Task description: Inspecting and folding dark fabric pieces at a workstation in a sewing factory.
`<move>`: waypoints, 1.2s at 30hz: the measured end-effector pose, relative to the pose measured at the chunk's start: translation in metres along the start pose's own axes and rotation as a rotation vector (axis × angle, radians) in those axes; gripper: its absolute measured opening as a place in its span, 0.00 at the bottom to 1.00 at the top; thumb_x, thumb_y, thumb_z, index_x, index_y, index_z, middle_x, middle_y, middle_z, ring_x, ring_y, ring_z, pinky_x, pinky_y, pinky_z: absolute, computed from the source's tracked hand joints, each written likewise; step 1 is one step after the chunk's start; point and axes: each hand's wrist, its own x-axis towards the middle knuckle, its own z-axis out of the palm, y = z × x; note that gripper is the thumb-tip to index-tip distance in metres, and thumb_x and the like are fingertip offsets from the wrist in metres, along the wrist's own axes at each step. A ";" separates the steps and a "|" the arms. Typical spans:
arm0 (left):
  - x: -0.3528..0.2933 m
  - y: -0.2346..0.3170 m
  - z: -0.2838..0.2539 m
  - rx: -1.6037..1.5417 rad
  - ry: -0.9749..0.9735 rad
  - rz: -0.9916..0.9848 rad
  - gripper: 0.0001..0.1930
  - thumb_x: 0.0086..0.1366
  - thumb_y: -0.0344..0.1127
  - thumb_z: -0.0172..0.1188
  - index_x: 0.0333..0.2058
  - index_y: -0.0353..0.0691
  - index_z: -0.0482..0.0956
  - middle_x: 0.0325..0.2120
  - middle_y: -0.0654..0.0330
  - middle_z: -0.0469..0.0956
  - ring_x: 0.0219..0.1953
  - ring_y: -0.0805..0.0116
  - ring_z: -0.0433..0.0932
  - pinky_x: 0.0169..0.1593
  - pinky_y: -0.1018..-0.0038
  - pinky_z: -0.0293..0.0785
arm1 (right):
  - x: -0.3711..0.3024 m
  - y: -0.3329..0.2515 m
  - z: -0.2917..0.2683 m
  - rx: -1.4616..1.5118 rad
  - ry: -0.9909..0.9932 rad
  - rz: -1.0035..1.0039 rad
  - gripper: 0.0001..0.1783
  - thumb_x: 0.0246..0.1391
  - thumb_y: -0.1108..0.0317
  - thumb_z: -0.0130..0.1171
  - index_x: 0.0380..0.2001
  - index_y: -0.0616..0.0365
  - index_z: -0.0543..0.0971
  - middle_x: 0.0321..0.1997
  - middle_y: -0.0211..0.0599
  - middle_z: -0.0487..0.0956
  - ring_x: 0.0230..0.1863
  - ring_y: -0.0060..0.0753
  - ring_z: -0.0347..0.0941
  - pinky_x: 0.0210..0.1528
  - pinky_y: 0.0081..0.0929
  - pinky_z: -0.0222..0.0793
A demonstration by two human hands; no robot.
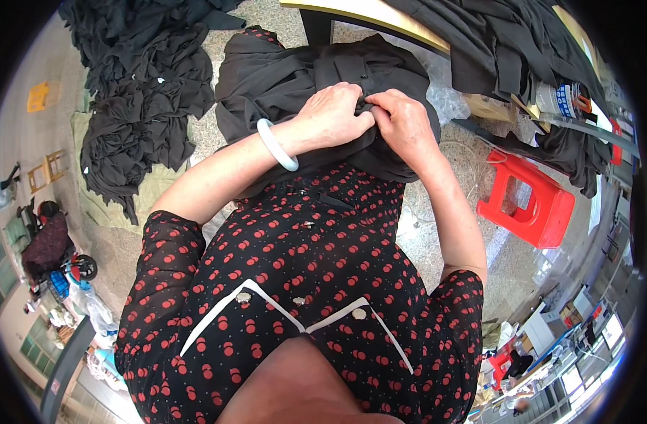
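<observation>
A black garment [274,81] lies bunched over my lap, with a folded flap and a small dark button [364,75] showing near its middle. My left hand [334,116], with a pale bangle [277,145] on its wrist, is closed on the cloth just below that button. Close beside it on the right, my right hand [406,126] pinches the same cloth between thumb and fingers. The fingertips of both hands nearly meet. What exactly lies between them is too small to make out.
Heaps of black garments [143,106] lie on a greenish cloth [101,205] on the floor at left. A table edge [380,21] bearing more black clothes [493,42] stands at the far right. A red plastic stool [532,201] lies on its side to the right.
</observation>
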 end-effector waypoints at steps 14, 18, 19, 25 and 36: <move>-0.010 -0.021 0.024 0.232 0.281 0.267 0.04 0.53 0.25 0.47 0.29 0.32 0.65 0.26 0.48 0.66 0.25 0.50 0.71 0.28 0.62 0.68 | -0.005 -0.004 0.021 -0.119 -0.014 -0.003 0.06 0.43 0.75 0.53 0.28 0.63 0.74 0.27 0.45 0.73 0.31 0.47 0.71 0.33 0.35 0.68; -0.012 -0.024 0.018 0.248 0.258 0.303 0.04 0.53 0.25 0.48 0.29 0.33 0.64 0.26 0.49 0.66 0.25 0.50 0.71 0.27 0.63 0.68 | -0.007 -0.008 0.023 -0.174 0.003 -0.083 0.06 0.42 0.77 0.52 0.28 0.62 0.73 0.26 0.43 0.72 0.31 0.46 0.71 0.34 0.36 0.67; -0.013 -0.025 0.015 0.251 0.243 0.297 0.04 0.53 0.25 0.48 0.29 0.33 0.64 0.26 0.49 0.66 0.25 0.50 0.71 0.27 0.63 0.68 | -0.007 -0.008 0.023 -0.150 0.030 -0.107 0.06 0.42 0.77 0.52 0.28 0.63 0.73 0.25 0.43 0.72 0.30 0.46 0.71 0.33 0.35 0.68; -0.020 -0.027 -0.010 0.176 0.260 0.410 0.05 0.52 0.24 0.49 0.28 0.34 0.63 0.24 0.50 0.66 0.24 0.50 0.71 0.26 0.62 0.68 | 0.005 -0.014 0.015 0.150 0.040 -0.064 0.07 0.42 0.76 0.52 0.28 0.64 0.74 0.26 0.43 0.73 0.28 0.42 0.71 0.31 0.29 0.66; -0.040 -0.042 -0.041 -0.064 0.025 0.370 0.04 0.56 0.25 0.48 0.31 0.31 0.67 0.26 0.50 0.66 0.29 0.51 0.69 0.33 0.65 0.64 | 0.008 -0.030 0.027 0.502 -0.124 0.140 0.07 0.43 0.71 0.53 0.26 0.64 0.74 0.23 0.39 0.74 0.23 0.27 0.70 0.29 0.23 0.65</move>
